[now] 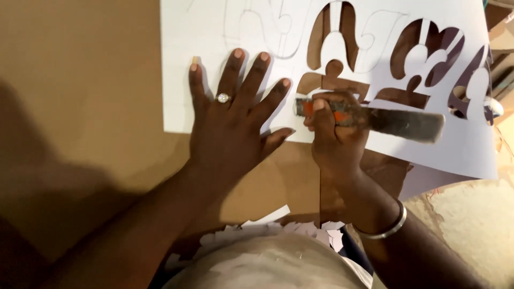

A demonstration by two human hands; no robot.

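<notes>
On brown board, at twelve o'clock of the view: a white sheet, lying flat, with large ornate letter shapes cut clean through its right half, brown showing in the holes. Toward eleven o'clock on the same sheet, faint pencilled outlines of further letters, not yet cut.

Left hand, near the centre: pressed palm down on the lower edge of the white sheet, fingers released and spread wide, tips pointing to twelve o'clock, thumb angled toward three o'clock. Heel of the palm off the sheet, on the brown board. On one finger, a ring with a pale stone.

Right hand, just at three o'clock of the left: clenched around a craft knife with an orange and grey handle, worn and smudged. Knife held almost level, long grey end reaching toward three o'clock and blurred, short end poking out of the fist toward the left thumb. Working tip not clear enough to place exactly; somewhere at the sheet's surface below the cut letters. On the right wrist, a silver bangle.

At six o'clock, close to the body: a scatter of white paper offcuts on pale cloth. At four o'clock, a rough, pale patch of surface beyond the sheet's lower right corner.
</notes>
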